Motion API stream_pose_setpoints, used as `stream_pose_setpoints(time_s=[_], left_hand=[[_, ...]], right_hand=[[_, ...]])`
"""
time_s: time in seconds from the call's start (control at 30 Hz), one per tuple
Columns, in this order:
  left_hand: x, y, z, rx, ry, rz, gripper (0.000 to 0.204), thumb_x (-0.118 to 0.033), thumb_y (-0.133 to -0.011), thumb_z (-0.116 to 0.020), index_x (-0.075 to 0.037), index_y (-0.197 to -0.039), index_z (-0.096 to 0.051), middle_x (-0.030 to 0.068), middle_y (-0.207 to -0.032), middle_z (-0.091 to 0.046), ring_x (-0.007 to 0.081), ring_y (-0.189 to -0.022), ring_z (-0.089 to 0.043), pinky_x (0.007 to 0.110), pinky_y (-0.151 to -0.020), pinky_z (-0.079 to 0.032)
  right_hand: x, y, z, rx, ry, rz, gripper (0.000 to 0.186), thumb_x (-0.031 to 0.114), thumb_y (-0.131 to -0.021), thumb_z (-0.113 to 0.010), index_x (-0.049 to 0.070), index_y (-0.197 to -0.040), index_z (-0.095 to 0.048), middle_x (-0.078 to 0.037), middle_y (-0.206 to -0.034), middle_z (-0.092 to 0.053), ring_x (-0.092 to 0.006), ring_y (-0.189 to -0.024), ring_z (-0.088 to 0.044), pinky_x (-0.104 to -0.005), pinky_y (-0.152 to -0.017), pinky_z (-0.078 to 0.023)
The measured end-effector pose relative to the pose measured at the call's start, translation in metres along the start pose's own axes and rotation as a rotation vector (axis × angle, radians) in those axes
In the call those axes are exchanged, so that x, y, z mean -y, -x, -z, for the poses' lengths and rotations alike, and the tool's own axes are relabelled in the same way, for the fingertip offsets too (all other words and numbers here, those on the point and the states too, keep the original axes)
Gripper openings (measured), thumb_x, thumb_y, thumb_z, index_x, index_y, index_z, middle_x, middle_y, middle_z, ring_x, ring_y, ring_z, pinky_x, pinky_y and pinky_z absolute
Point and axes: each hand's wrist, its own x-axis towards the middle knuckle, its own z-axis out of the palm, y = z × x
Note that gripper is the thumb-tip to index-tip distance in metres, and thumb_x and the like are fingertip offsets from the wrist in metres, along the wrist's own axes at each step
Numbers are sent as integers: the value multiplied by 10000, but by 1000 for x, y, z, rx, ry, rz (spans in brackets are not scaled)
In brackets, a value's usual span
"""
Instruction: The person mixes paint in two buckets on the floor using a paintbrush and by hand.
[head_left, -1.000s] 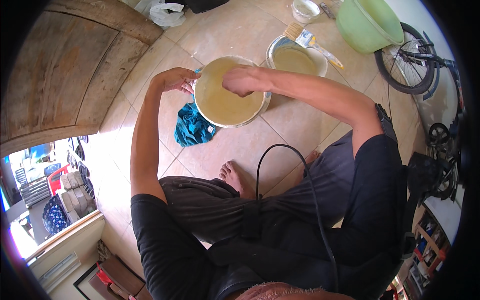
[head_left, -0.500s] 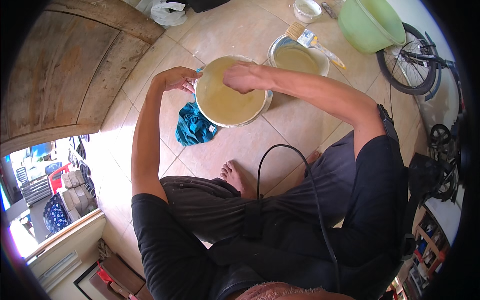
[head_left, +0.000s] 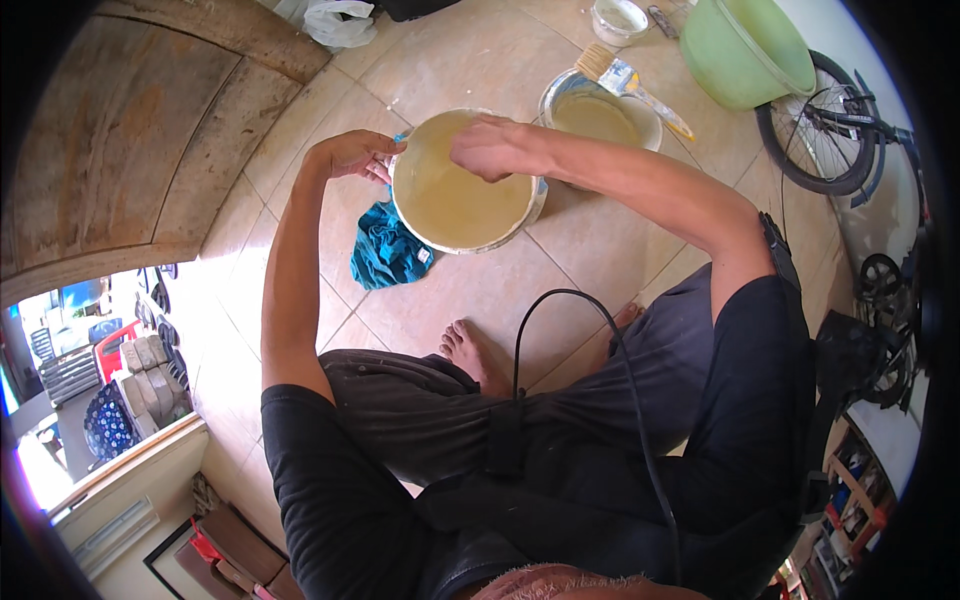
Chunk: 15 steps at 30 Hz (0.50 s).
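Observation:
A round bucket [head_left: 470,225] with a whitish rim holds a cloudy yellowish liquid. At its left edge my left hand [head_left: 362,156] is closed on the rim, thumb toward the top and fingers against the side. Over the bucket's mouth my right hand [head_left: 492,147] is closed with its knuckles up; whatever it grips is hidden beneath it. A crumpled teal cloth [head_left: 388,248] lies on the floor against the bucket's near left side. Just behind, to the right, stands a second bucket [head_left: 652,132], and a wide paint brush [head_left: 630,84] rests across its rim.
Farther off are a small white tub [head_left: 620,20], a pale green basin [head_left: 745,60] and a bicycle wheel [head_left: 818,130]. A large wooden panel [head_left: 120,140] fills the left. My bare foot [head_left: 470,350] is near the bucket, and a black cable [head_left: 570,292] loops before me.
The right hand has shifted very slightly over the bucket. My left hand keeps its place at the rim, and the whole view has drifted a little.

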Motion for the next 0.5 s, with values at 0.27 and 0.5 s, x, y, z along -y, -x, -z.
stream_pose_setpoints(time_s=[0.27, 0.5], left_hand=[[-3, -4, -1, 3, 16, -1, 379, -330, -958, -572, 10, -1124, -574, 75, -930, -643, 175, -789, -651, 337, -795, -543], [-4, -3, -4, -34, 19, 2, 354, -328, -951, -587, 5, -1071, -598, 59, -872, -628, 160, -774, -645, 314, -772, -542]], right_hand=[[18, -25, -35, -451, -283, 172, 150, 92, -765, -536, -2, -713, -642, -169, -739, -655, -325, -726, -640, -397, -706, -507], [1, -3, -10, 106, 124, -5, 132, 112, -753, -571, 15, -740, -660, -161, -765, -665, -318, -723, -647, -401, -645, -511]])
